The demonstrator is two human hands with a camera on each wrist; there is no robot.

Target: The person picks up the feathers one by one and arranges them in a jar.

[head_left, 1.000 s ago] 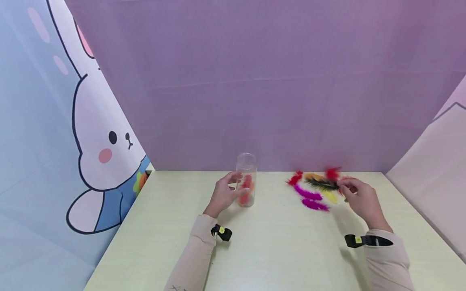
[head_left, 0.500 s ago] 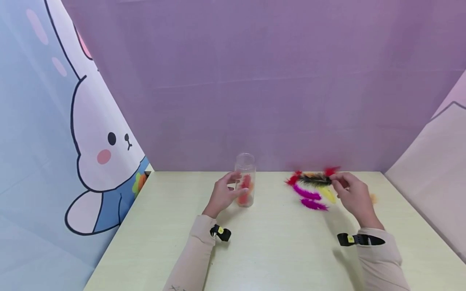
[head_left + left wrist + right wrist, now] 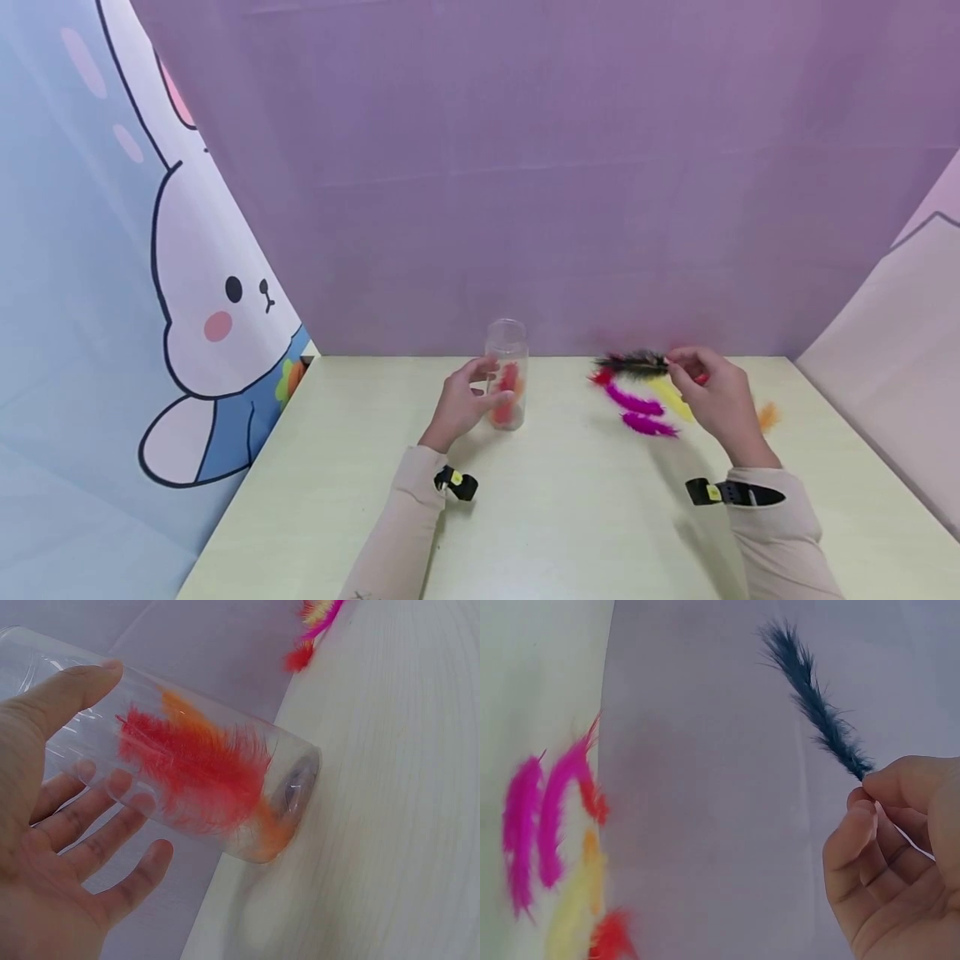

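Long, fluffy, blackish feather (image 3: 632,364), R of centre in head view: prob. v. light, soft vane, thin quill that'd crease if squeezed hard; best held by the quill end. R hand (image 3: 716,400) has it there, fingers closed in a pinch, vane free & pointing upper L in R wrist view. L hand (image 3: 463,400), near centre, grips a clear, smooth, cylindrical jar (image 3: 507,350) w/ red & orange feathers (image 3: 199,769) inside: fingers wide apart round it, little finger seemingly off. Jar prob. light, slippery; hold round body. Seems upright on pale wood-grain desk (image 3: 570,508).
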